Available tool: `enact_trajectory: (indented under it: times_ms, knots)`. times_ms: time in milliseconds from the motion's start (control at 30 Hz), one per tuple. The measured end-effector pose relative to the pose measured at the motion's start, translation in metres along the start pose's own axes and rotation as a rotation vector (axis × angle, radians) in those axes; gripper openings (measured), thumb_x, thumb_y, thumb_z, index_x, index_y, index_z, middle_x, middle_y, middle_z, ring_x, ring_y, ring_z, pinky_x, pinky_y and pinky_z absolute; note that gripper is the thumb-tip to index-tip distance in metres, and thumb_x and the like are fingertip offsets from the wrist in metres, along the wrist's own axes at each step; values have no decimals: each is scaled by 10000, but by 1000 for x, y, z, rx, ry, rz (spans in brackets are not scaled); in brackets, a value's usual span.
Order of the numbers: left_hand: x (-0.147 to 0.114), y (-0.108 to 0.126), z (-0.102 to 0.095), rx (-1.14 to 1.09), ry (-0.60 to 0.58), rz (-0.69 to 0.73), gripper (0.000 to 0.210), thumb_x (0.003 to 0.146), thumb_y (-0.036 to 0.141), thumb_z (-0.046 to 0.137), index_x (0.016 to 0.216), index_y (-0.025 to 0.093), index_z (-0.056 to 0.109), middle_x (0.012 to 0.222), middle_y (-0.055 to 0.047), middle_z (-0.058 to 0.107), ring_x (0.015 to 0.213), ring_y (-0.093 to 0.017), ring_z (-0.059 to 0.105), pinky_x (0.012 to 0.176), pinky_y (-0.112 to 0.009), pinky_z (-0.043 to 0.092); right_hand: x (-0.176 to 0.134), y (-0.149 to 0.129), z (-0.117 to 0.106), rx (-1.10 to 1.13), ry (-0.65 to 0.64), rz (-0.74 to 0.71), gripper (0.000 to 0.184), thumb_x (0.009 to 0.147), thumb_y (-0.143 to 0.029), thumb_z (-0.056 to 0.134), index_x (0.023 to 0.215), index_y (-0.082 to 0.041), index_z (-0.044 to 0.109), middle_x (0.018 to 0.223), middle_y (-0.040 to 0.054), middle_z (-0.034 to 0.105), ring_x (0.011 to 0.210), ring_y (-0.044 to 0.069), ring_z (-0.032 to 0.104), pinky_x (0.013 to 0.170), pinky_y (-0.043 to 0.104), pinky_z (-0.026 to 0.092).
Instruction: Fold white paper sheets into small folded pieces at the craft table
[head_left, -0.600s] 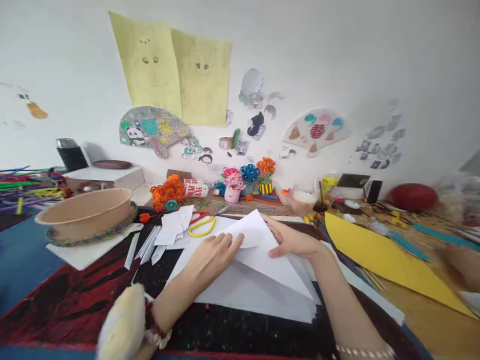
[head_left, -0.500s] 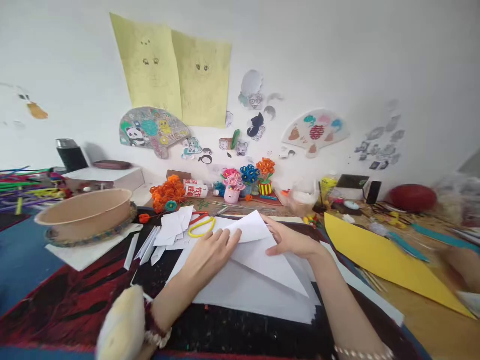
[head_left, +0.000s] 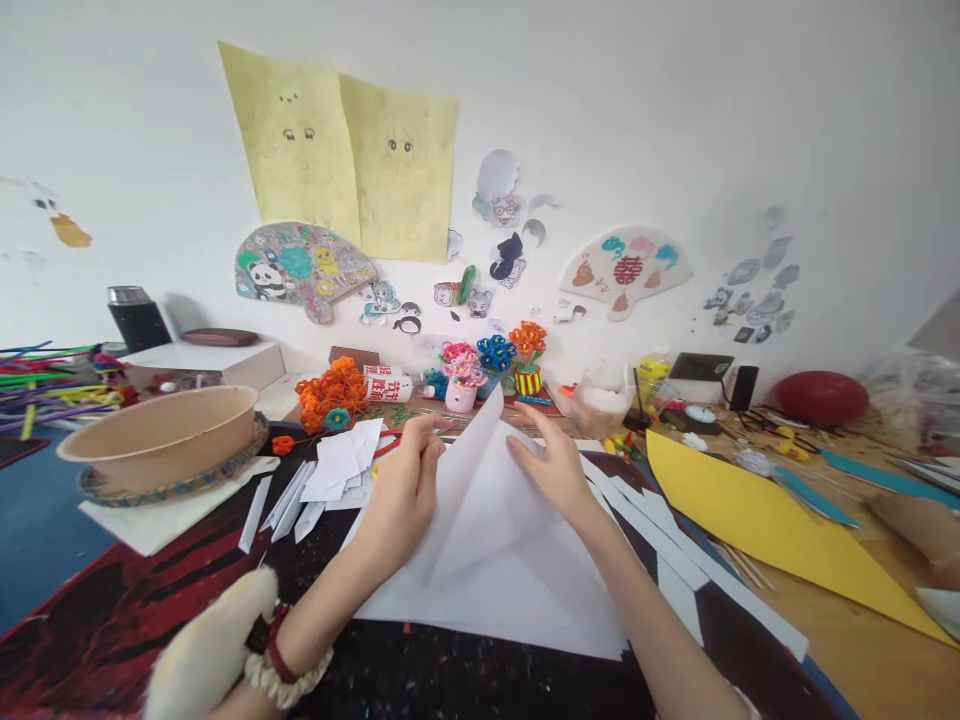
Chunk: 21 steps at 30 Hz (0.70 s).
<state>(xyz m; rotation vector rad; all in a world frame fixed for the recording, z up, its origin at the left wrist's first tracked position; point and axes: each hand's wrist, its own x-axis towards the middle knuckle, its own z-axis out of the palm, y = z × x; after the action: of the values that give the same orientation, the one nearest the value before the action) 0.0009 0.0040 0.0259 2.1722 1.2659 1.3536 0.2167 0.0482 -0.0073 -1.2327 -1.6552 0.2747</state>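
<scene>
A sheet of white paper [head_left: 469,470] stands partly lifted, its left side raised and curving to a pointed tip. My left hand [head_left: 409,485] has its fingers curled at the sheet's left edge, pinching it. On the other side, my right hand [head_left: 551,465] spreads thumb and forefinger apart beside the raised part, thumb close to the paper. Under both lie more white sheets [head_left: 525,610] on a black and red mat [head_left: 450,670]. Scissors with red and yellow handles [head_left: 384,462] show partly behind my left hand. A scrunchie [head_left: 289,685] circles my left wrist.
Cut paper pieces [head_left: 345,462] and folded strips [head_left: 289,505] lie to the left, by a tan basin [head_left: 161,430]. White strips [head_left: 679,555] and a yellow sheet [head_left: 780,540] lie right. Flower pots [head_left: 528,380] line the back. Another person's hand [head_left: 911,530] is at far right.
The folded sheet has come up off the stack and its left side now stands raised. My left hand moved left with its edge; my right hand stays near it, fingers spread.
</scene>
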Motion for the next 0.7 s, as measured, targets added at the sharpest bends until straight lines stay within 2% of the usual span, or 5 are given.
enact_trajectory:
  times_ms: [167, 300, 433, 600, 700]
  knots:
    - [1, 0, -2, -385, -49, -144, 182, 938, 285, 357, 1106, 221, 388, 672, 46, 458, 581, -120, 435, 552, -217, 342, -2, 2, 4, 149, -77, 125, 476, 825, -407, 576, 1249, -189, 562, 1141, 102, 642, 1032, 246, 591, 902, 381, 446]
    - [-1, -5, -2, -444, -54, -214, 195, 915, 304, 393, 1091, 221, 398, 666, 49, 464, 557, -118, 420, 538, -218, 327, -6, 4, 11, 179, -250, 229, 429, 822, -420, 576, 1174, -182, 629, 1112, 98, 663, 1022, 260, 600, 868, 367, 452]
    - [-2, -6, -4, -369, -29, -199, 212, 914, 315, 380, 1100, 216, 408, 677, 43, 464, 580, -128, 430, 569, -230, 347, -9, -2, 16, 297, -361, 413, 423, 732, -457, 674, 1023, -152, 703, 830, 71, 709, 811, 267, 643, 733, 355, 471]
    - [1, -14, -14, -148, 10, -264, 192, 911, 296, 355, 1077, 224, 419, 663, 33, 501, 616, -161, 489, 612, -256, 376, -6, -7, 8, 564, -345, 558, 442, 633, -501, 750, 884, -139, 711, 876, 95, 716, 798, 242, 650, 716, 318, 469]
    - [4, -22, -21, 148, -77, -380, 234, 903, 222, 320, 1114, 203, 420, 663, 5, 562, 643, -200, 553, 618, -283, 392, -3, -10, 0, 626, -289, 530, 409, 619, -497, 762, 833, -153, 711, 856, 80, 713, 780, 222, 640, 701, 298, 458]
